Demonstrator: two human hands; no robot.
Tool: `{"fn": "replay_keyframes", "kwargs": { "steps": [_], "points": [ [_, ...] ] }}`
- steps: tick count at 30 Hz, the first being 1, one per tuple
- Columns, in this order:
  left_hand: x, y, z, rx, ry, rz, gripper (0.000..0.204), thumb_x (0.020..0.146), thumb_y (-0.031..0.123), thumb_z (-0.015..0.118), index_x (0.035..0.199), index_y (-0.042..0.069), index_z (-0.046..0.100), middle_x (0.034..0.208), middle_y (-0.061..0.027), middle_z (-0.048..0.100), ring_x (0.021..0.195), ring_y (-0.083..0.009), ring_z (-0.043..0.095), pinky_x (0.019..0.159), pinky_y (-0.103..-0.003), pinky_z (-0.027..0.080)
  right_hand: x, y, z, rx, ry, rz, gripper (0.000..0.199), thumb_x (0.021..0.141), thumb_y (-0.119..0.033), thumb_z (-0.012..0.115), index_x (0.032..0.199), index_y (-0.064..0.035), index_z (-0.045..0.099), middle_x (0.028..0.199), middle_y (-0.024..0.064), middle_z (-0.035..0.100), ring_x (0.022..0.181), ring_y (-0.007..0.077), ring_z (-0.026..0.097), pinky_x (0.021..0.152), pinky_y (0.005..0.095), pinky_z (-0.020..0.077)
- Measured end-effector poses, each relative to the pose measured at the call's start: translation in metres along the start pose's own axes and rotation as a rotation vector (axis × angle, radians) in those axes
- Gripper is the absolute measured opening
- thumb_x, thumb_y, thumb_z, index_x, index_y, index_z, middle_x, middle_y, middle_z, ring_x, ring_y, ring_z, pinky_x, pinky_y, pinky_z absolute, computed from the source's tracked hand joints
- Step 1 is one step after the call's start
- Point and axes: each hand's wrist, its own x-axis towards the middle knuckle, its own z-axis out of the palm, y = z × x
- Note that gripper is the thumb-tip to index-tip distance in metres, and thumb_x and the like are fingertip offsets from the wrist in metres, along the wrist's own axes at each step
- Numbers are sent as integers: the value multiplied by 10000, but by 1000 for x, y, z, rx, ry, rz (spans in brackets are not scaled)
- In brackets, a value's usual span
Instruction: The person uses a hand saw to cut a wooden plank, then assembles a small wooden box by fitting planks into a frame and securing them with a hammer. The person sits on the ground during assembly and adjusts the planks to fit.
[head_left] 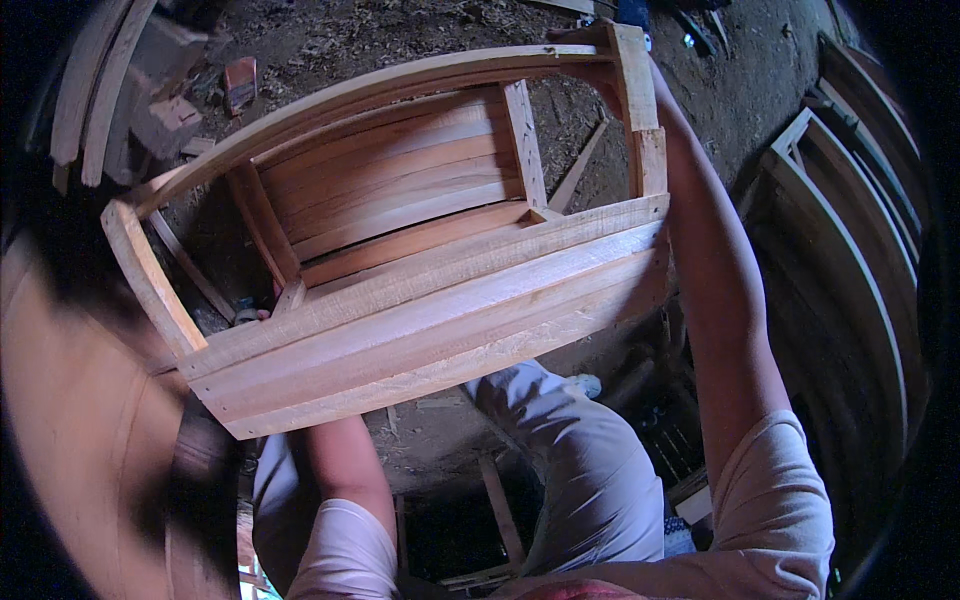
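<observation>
A slatted wooden furniture frame [430,310] of pale, unpainted boards is held up, tilted, in front of me. Nailed planks form its near side, more slats show inside, and a long curved rail runs along its far edge. My right hand [597,88] grips the far right corner, where post and curved rail meet; that post hides part of it. From below, my left arm reaches behind the near planks. Only fingertips of my left hand [264,314] show, by the inner left brace, closed against the frame; the rest is hidden.
On the right lean several curved wooden frames [850,220]. A large smooth wooden panel [70,400] stands at left. Long planks [95,90], a wood block [165,125] and a small reddish box [240,84] lie far left. Wood scraps litter the dirt floor [340,25].
</observation>
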Motion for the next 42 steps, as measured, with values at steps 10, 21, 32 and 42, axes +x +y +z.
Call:
{"fn": "replay_keyframes", "kwargs": {
  "steps": [10,21,32,42],
  "points": [
    [-57,37,-16,301,-9,-18,428,1007,450,591,1127,42,635,958,-77,638,853,-224,617,753,-400,509,9,-4,24,339,-131,23,510,947,-94,716,1419,-65,525,1179,26,669,1051,139,638,934,332,527],
    [-165,57,-7,637,-180,-187,408,1007,442,590,1092,46,638,915,-72,636,816,-216,614,728,-394,504,26,-1,-8,245,-148,70,608,749,39,674,1348,-2,574,1271,115,674,1263,246,599,1071,367,459],
    [-223,25,20,806,-266,-384,390,1006,433,590,1057,50,641,871,-66,633,779,-207,611,703,-388,498,139,174,-300,-1306,587,-146,625,802,-304,755,1309,-11,536,1318,327,550,1181,534,517,1011,575,447],
    [-262,18,17,875,-235,-517,376,1006,425,590,1025,53,644,832,-61,631,746,-200,609,680,-382,494,186,158,-320,-1450,288,250,724,788,-536,737,1410,-247,505,1495,205,394,1395,461,330,1125,648,274]
  ]
}}
